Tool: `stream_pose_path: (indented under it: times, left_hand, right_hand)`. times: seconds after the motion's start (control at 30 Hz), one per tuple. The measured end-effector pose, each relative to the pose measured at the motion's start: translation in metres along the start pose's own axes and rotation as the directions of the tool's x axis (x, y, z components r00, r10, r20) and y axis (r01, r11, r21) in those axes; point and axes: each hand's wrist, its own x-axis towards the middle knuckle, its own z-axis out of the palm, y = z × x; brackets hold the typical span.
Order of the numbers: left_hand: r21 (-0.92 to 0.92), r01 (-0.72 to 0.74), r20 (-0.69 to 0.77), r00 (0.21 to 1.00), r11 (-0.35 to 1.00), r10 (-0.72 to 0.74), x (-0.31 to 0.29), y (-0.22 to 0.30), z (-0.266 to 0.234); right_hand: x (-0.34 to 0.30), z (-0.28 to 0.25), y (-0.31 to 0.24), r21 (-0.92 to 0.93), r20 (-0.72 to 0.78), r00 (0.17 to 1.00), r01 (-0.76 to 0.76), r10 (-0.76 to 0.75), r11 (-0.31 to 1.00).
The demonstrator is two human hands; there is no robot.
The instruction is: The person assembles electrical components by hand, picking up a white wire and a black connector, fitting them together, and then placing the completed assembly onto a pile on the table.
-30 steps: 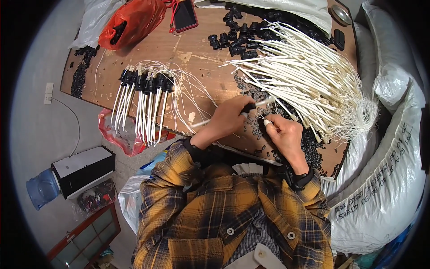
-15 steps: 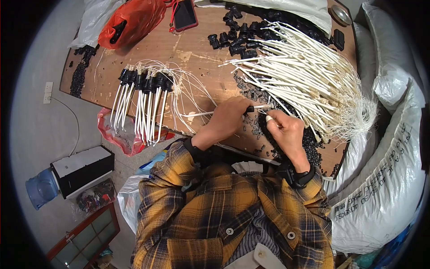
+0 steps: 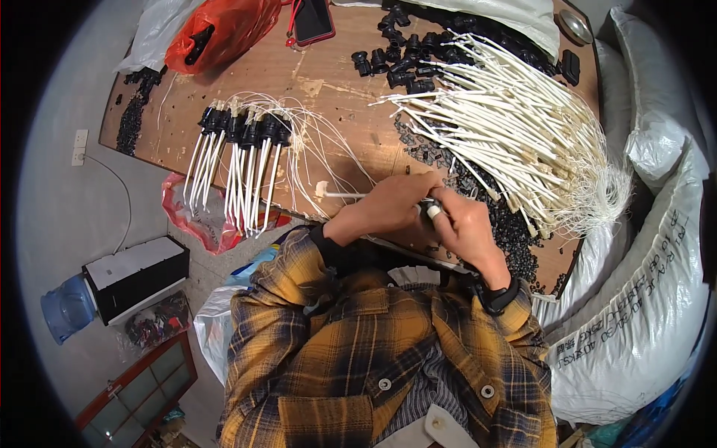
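Note:
My left hand (image 3: 396, 200) is closed around a thin white sleeved wire (image 3: 342, 196), whose end sticks out to the left. My right hand (image 3: 464, 222), a white wrap on one digit, presses its fingertips against the left hand's. Between them shows a bit of a dark fitting (image 3: 426, 204), mostly hidden by the fingers. To the right lies a large pile of white sleeved wires (image 3: 515, 134) with loose thin strands. On the left a row of white wires with black sockets (image 3: 261, 133) hangs over the table's near edge. Small black pieces (image 3: 517, 257) lie beside my right hand.
Loose black sockets (image 3: 403, 63) lie at the back of the wooden table (image 3: 336, 112). A red plastic bag (image 3: 231, 33) and a phone (image 3: 314, 21) rest at the far left. White sacks (image 3: 635, 299) line the right side. An open red-edged bag (image 3: 175, 213) stands below the left edge.
My hands have come together, the right moving left and the left slightly right. The black fitting and wire tip, visible between them before, are now mostly covered by fingers.

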Motion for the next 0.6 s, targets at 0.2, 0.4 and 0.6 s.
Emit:
stream_pose_path:
  times: [0.2,0.4,0.6]
  left_hand:
    - [-0.455,-0.06,-0.205,0.978,0.888,-0.039,0.003,0.001,0.003]
    - [-0.002,-0.308,-0.268,0.917,0.951,0.296,-0.003,0.0,-0.003]
    - [0.391,0.16,-0.49,0.87,0.906,0.059,-0.031,-0.049,-0.026]
  right_hand:
    - [-0.005,-0.001,0.002,-0.05,0.034,0.998,-0.044,0.046,0.998]
    - [-0.008,0.001,0.001,0.218,0.01,0.994,-0.108,0.108,0.97]
    - [-0.018,0.002,0.009,0.369,0.053,0.941,-0.329,0.333,0.87]
